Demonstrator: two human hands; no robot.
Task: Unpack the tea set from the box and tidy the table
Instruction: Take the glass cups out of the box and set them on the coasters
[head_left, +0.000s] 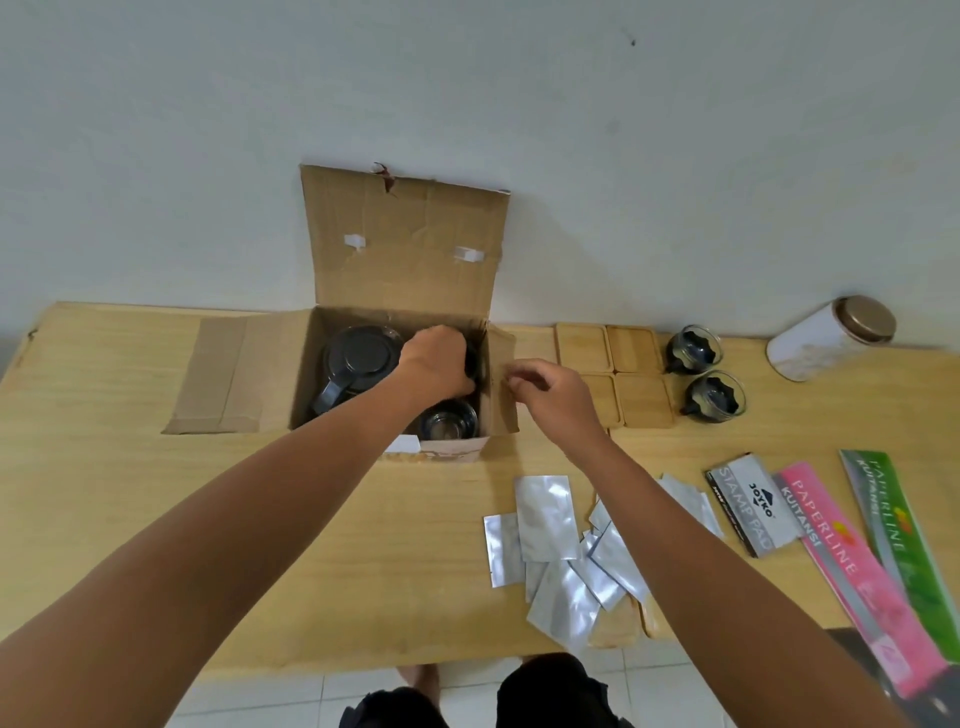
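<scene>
Here the left hand (435, 358) curls inside the box (400, 384), right hand (550, 387) pinching its flap (503, 384).

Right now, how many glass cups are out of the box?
2. Far cup and near cup stand right of the wooden coasters. Another glass sits inside the box; the left hand may hide more.
</scene>
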